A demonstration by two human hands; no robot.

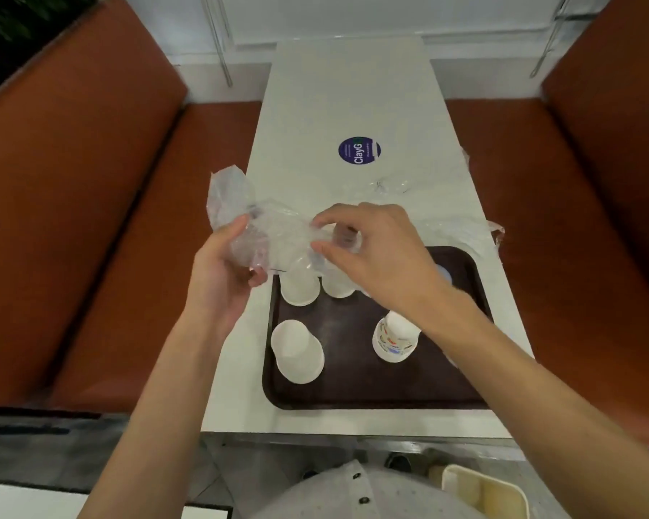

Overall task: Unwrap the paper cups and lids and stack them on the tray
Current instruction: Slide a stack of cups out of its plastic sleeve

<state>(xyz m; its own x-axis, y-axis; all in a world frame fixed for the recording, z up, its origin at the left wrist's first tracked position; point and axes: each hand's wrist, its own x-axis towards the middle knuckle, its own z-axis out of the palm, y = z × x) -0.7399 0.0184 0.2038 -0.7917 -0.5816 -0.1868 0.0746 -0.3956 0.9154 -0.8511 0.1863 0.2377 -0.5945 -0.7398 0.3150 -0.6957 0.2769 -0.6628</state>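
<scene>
Two hands grip crumpled plastic wrap (266, 234) over the far-left corner of the tray (353, 389): left hand (223, 267) curled round it, right hand (379, 249) pinching. White table (334, 91) runs onward between orange benches (109, 219).

So the tray (353, 391) sits on the table's (334, 99) near end, toward the right. On it: two paper cups (299, 290) side by side far left, another cup (296, 352) near left, a fourth cup (396, 337) near right. Maybe a lid (444, 275) far right, mostly hidden. Loose plastic wrap (446, 215) lies behind the tray, with a sticker (359, 150) farther back.
</scene>
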